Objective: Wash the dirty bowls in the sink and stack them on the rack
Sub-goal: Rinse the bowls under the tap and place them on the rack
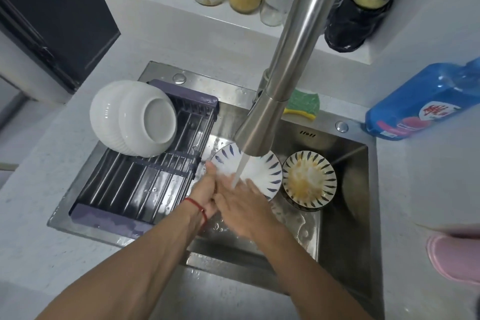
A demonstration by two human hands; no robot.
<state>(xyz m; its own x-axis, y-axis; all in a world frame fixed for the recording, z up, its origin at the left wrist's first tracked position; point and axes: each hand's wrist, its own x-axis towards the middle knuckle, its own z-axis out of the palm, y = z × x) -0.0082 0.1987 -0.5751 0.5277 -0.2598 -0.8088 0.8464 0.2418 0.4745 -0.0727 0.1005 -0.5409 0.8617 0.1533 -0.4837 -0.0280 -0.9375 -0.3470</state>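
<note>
Two white ribbed bowls point(132, 118) sat on a purple rack point(145, 179) at nine o'clock. Two bowls point(262, 176) in the steel sink point(350, 215) bore dark blue rim dashes; the three o'clock one point(309, 179) held yellow residue.

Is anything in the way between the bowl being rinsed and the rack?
Nothing visible blocks it. The patterned bowl sits right beside the rack, whose near bars are bare; the white bowls occupy only its far end.
</note>
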